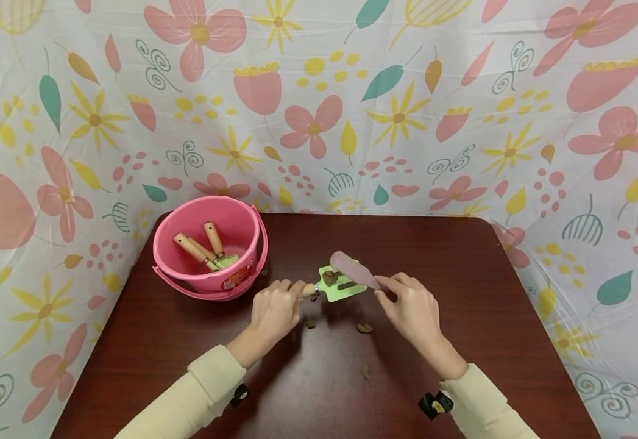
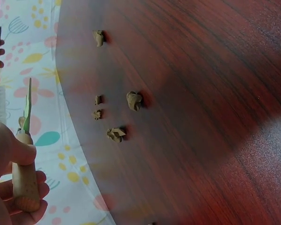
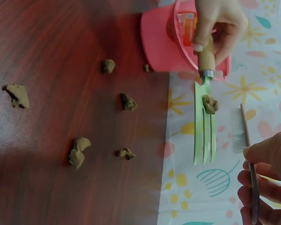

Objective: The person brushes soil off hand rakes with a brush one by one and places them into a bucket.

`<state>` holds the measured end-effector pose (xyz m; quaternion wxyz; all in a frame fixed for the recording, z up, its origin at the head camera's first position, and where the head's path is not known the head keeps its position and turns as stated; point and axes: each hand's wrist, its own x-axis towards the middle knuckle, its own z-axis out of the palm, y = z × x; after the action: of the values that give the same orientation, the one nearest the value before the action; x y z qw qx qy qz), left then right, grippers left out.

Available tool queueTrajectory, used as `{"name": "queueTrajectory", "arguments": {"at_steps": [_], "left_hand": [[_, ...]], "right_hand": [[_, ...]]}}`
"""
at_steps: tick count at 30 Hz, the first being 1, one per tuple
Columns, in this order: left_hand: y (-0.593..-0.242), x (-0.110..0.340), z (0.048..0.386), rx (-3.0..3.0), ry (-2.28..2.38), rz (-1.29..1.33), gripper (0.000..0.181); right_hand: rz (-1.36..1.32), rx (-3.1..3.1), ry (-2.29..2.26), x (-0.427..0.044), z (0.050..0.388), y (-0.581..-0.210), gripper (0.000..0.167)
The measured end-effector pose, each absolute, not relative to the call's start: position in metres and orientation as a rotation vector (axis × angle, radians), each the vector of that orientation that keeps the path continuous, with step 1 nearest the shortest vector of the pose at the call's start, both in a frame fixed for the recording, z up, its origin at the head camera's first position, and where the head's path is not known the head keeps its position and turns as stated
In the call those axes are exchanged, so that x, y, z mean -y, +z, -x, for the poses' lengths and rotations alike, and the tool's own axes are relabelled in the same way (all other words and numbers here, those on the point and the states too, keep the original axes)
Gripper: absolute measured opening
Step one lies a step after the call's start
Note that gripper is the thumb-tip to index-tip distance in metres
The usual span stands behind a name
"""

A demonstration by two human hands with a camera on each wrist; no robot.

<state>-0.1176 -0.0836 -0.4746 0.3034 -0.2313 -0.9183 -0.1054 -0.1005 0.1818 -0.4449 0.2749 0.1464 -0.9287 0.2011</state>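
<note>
My left hand [image 1: 272, 310] grips the wooden handle [image 2: 25, 185] of a small green garden fork [image 1: 334, 295], held above the table with its tines toward the right. On the fork lies a crumpled brown clump [image 3: 210, 104], like a dry leaf or bit of clay. In my right hand [image 1: 414, 310] is a brush [image 1: 348, 267] with a mauve back, pinched near its narrow handle end. Pale bristles [image 3: 237, 136] show in the right wrist view, facing the fork. From the head the brush overlaps the fork's far tines; contact with the clump cannot be told.
At the back left stands a pink bucket [image 1: 209, 275] holding several wooden-handled green tools [image 1: 216, 241]. Several brown pieces, such as one piece [image 1: 365, 328] and another [image 1: 365, 371], lie scattered on the dark wooden table [image 1: 450, 256]. A flowered cloth [image 1: 319, 73] hangs behind.
</note>
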Motion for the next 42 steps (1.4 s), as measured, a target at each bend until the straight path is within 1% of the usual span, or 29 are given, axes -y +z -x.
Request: {"name": "queueTrajectory", "arguments": {"at_steps": [15,26,42], "left_hand": [[-0.478,0.078,0.115,2.414,-0.271,0.667,0.026],[-0.476,0.081,0.12,2.407,-0.221,0.636,0.024],[-0.474,0.092,0.123,2.445,-0.246,0.558,0.023]], "right_hand": [[-0.399,2.593,0.503,-0.172,0.108,-0.445,0.026],[-0.416,2.65,0.486,-0.168,0.101,-0.445,0.026],[-0.449,2.641,0.464,-0.177,0.089,-0.447,0.026]]}}
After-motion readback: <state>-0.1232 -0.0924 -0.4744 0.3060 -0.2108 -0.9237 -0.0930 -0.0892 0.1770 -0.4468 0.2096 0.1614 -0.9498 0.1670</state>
